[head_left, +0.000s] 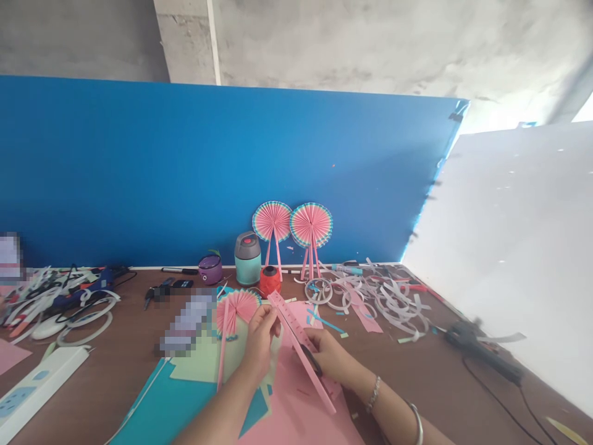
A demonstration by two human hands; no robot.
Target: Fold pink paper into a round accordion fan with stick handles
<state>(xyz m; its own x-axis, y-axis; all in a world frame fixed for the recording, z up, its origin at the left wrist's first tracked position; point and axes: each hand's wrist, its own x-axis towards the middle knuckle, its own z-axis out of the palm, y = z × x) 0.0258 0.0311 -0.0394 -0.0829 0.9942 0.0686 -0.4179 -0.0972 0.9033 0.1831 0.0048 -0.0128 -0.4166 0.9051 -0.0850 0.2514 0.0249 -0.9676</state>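
Note:
My left hand [262,337] is closed, pinching the upper end of a long pink paper strip [319,389] that slants down to the right. Dark dashes run along part of the strip. My right hand [331,357] is closed around dark-handled scissors [311,360], mostly hidden by the fingers and paper; a dark blade-like line lies along the strip. Beneath both hands spreads a pink paper sheet [301,420]. Left of my left hand lies a pleated pink fan [236,306] with a long pink handle strip, partly covered by the hand.
Two finished-looking paper fans [311,224] lean on the blue partition [185,173]. Before them stand a teal jar [248,266], a red container [270,281] and a purple pot [210,269]. White strip coils [389,303], a glue gun [484,352] and a power strip [41,389] flank the work.

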